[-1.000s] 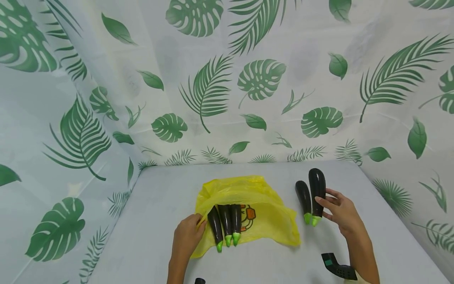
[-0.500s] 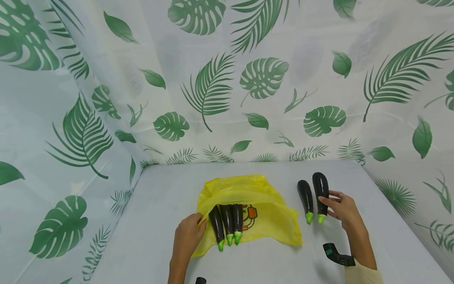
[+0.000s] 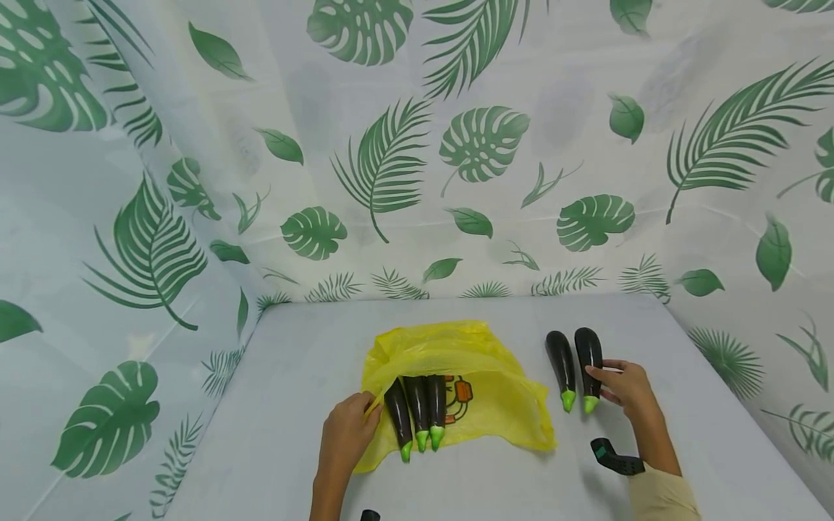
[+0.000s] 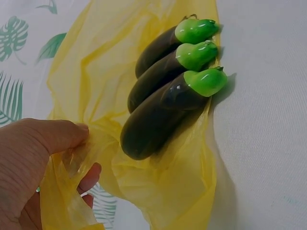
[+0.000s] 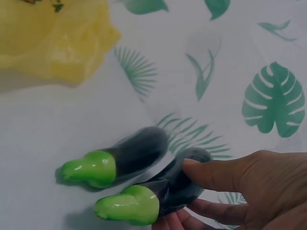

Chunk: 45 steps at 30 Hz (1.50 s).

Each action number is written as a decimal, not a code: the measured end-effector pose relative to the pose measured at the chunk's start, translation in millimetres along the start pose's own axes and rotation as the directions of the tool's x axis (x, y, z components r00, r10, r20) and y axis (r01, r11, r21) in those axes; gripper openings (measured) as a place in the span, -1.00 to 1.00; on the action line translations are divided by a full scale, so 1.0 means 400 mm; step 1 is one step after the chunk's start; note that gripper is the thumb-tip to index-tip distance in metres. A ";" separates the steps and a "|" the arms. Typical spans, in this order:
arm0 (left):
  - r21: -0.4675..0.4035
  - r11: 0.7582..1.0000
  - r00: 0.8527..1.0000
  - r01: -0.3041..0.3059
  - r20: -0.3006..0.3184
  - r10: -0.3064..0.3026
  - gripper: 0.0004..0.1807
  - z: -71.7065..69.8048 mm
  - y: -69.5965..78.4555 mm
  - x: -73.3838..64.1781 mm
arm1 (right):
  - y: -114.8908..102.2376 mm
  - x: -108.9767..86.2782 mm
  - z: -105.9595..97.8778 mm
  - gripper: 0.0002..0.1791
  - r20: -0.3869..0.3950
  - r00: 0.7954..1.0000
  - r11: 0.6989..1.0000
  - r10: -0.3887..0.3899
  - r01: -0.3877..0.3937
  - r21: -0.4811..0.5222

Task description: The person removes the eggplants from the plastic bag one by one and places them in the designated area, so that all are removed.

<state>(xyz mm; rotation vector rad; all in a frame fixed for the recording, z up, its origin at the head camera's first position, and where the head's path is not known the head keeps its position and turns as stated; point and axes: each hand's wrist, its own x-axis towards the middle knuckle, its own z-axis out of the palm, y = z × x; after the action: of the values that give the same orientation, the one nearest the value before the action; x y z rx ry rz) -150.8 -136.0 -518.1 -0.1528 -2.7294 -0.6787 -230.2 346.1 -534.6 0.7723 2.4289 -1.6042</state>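
Observation:
My left hand pinches the left edge of the mouth of a yellow plastic bag. In the left wrist view, the film of the bag runs between my thumb and fingers. Three eggplants, dark with green stem ends, lie side by side in the bag's mouth, stems outward; the bag hides part of them. To the right of the bag, my right hand holds another eggplant, thumb on one side and fingers on the other. A further eggplant lies on the table just left of it.
The white table stretches on either side of the bag. Leaf-patterned sheeting rises behind it and at both sides. A black wrist-worn device sits at my right wrist, and part of another shows at the bottom edge.
My right hand has lowered its eggplant toward the table, a little to the right and nearer me, beside the loose one. My left hand keeps its pinch on the bag.

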 end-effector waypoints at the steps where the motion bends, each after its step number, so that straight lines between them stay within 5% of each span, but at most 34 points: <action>1: 0.000 1.000 1.000 0.001 -0.002 -0.001 -0.81 0.000 0.000 0.000 | -0.004 -0.003 0.004 -0.13 -0.013 1.000 1.000 0.007 -0.007 -0.016; 9: -0.004 1.000 1.000 0.012 -0.006 -0.012 -0.82 -0.003 -0.004 0.000 | -0.026 -0.017 0.033 -0.22 -0.060 0.998 0.995 0.029 -0.035 -0.095; 45: -0.004 0.999 0.999 0.047 0.014 -0.047 -0.86 0.005 -0.012 -0.001 | -0.023 -0.021 0.050 -0.25 -0.077 0.997 0.998 0.026 -0.030 -0.053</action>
<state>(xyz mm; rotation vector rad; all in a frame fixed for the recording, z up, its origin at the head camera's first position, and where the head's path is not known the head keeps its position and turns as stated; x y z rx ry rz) -151.8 -139.5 -522.1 -0.0951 -2.7527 -0.6997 -230.5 322.5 -532.5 0.8699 2.4900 -1.5196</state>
